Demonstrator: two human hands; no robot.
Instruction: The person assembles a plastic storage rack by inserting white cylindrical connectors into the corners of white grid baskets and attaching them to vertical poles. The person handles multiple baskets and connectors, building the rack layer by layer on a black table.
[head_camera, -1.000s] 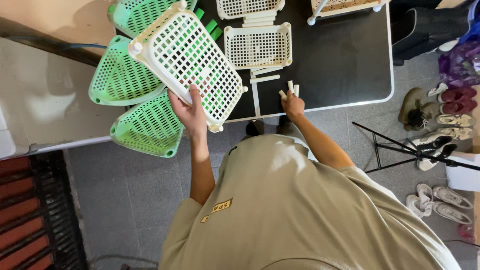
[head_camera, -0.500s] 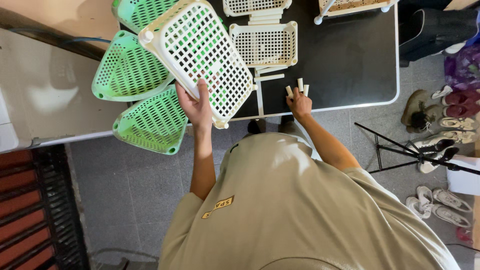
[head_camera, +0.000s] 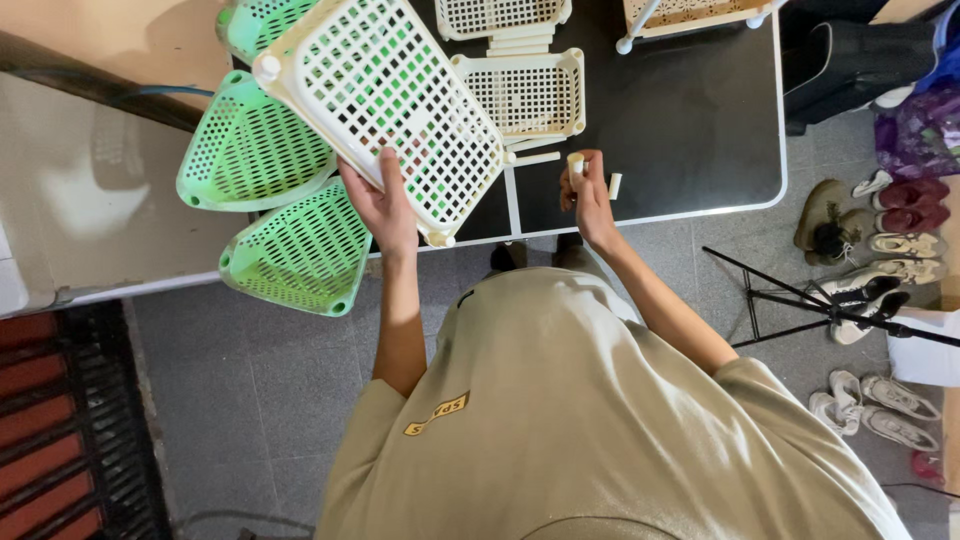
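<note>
The left hand (head_camera: 382, 205) grips a large cream perforated basket (head_camera: 385, 105) by its near edge, fingers spread over the lattice and thumb beneath as far as the view shows, holding it tilted above the left end of the black table (head_camera: 690, 130). The right hand (head_camera: 590, 192) is closed around a short cream peg (head_camera: 576, 166), which stands upright out of the fist just above the table's near edge; a second cream peg (head_camera: 615, 185) lies on the table just beside that hand, at its right. Behind the held basket, a smaller cream basket (head_camera: 530, 92) sits flat on the table near the middle, with a thin cream rod (head_camera: 535, 158) lying at its near side and another cream basket (head_camera: 500, 15) beyond it at the far edge. A cream frame on little wheels (head_camera: 700, 18) stands at the far right corner. Three green perforated baskets overlap off the table's left end: one (head_camera: 250, 150) beside the held basket, one (head_camera: 300, 255) lower at the near left corner, and a third (head_camera: 250, 20) partly hidden at the top. On the grey floor to the right are several shoes (head_camera: 880, 245) and a black tripod (head_camera: 820, 305).
</note>
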